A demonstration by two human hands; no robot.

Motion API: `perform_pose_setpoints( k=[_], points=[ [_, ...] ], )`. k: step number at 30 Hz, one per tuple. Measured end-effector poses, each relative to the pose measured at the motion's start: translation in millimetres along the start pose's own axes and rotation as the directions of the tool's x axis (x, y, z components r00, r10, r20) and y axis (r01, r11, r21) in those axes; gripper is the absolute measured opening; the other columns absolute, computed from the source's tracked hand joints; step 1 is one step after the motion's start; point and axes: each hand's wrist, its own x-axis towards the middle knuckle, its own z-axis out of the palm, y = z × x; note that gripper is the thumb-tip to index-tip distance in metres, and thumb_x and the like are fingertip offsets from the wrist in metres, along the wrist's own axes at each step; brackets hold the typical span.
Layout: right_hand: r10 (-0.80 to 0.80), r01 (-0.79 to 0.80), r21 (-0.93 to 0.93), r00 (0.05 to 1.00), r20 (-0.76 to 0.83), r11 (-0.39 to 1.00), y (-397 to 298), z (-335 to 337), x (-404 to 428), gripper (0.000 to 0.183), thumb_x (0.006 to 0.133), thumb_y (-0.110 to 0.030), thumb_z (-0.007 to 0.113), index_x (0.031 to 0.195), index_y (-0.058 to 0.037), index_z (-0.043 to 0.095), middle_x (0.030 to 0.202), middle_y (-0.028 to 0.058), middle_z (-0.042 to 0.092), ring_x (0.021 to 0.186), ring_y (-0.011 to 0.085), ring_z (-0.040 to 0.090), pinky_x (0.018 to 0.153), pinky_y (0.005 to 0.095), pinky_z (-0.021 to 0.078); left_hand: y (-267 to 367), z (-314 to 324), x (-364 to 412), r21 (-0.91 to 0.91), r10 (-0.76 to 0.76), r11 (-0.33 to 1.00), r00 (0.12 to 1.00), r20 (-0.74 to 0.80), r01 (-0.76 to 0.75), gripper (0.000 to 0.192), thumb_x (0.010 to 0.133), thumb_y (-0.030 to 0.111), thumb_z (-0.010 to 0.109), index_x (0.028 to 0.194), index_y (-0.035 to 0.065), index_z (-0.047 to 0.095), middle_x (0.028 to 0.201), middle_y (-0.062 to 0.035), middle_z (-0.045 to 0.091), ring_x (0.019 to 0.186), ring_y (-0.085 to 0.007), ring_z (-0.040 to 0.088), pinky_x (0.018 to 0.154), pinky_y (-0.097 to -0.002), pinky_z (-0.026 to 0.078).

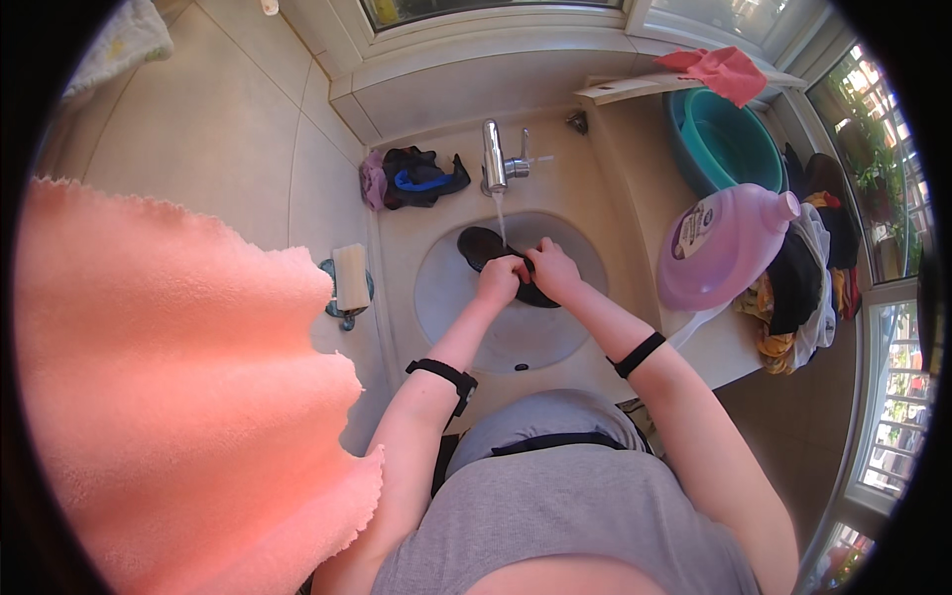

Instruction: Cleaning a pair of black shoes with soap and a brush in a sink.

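My left hand [503, 277] and my right hand [552, 269] meet over a round white washbasin [439, 312]. Both grip the middle of a black, wet-looking, sock-like item [480, 247], whose rounded end sticks out to the upper left. Its other end hangs below my right hand. The fingers hide its centre, and its exact kind cannot be told. Water [501, 219] runs from a chrome faucet [494, 152] onto the item, close to my fingers.
Damp dark clothes [424, 178] lie left of the faucet. A soap bar [349, 277] rests on a wall holder. A large pink towel [186, 387] hangs at left. On the right ledge are a purple detergent bottle [718, 253], green basins [732, 145] and piled clothes [796, 290].
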Motion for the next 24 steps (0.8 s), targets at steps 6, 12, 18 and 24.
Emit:
perform_pose_setpoints(
  k=[6, 12, 18, 24],
  points=[
    [0.032, -0.022, -0.078, 0.992, 0.124, 0.997, 3.8, -9.0, -3.2, 0.021, 0.072, -0.014, 0.057, 0.092, -0.0098, 0.058, 0.091, 0.0114, 0.057, 0.086, 0.0295, 0.057, 0.07, 0.0394, 0.0482, -1.2, 9.3, -1.7, -0.133, -0.053, 0.989, 0.996, 0.066, 0.061, 0.018, 0.06, 0.0, 0.045, 0.061, 0.0073, 0.062, 0.064, -0.0121, 0.059, 0.065, -0.0258, 0.059, 0.062, -0.0319, 0.044],
    [0.038, -0.028, -0.093, 0.994, 0.103, 0.995, 3.4, -12.1, -11.3, 0.016, 0.074, -0.015, 0.055, 0.088, -0.0096, 0.058, 0.087, 0.0107, 0.059, 0.084, 0.0287, 0.059, 0.069, 0.0403, 0.0482, -16.0, 16.7, -3.3, -0.262, -0.085, 0.959, 0.991, 0.101, 0.109, 0.017, 0.058, -0.001, 0.043, 0.058, 0.0046, 0.06, 0.057, -0.0093, 0.057, 0.059, -0.019, 0.056, 0.058, -0.0284, 0.041],
    [0.053, -0.032, -0.111, 0.981, 0.185, 0.993, -0.7, -11.8, -10.3, 0.016, 0.074, -0.015, 0.054, 0.089, -0.0113, 0.06, 0.083, 0.0114, 0.061, 0.082, 0.029, 0.06, 0.066, 0.0413, 0.0481, -30.7, 22.4, -0.8, -0.298, -0.115, 0.942, 0.984, 0.137, 0.152, 0.02, 0.059, -0.003, 0.042, 0.062, 0.0041, 0.06, 0.058, -0.0079, 0.057, 0.06, -0.0165, 0.055, 0.058, -0.028, 0.041],
    [0.081, -0.073, -0.053, 0.982, 0.173, 0.996, -3.2, -10.5, -13.5, 0.03, 0.075, -0.012, 0.051, 0.105, -0.0137, 0.054, 0.083, 0.0125, 0.062, 0.082, 0.0299, 0.06, 0.065, 0.0417, 0.0474, -17.8, 18.8, -5.4, -0.251, -0.137, 0.954, 0.983, 0.125, 0.165, 0.019, 0.06, -0.003, 0.043, 0.062, 0.0044, 0.06, 0.061, -0.0102, 0.059, 0.063, -0.0196, 0.058, 0.06, -0.0306, 0.043]
  ],
)
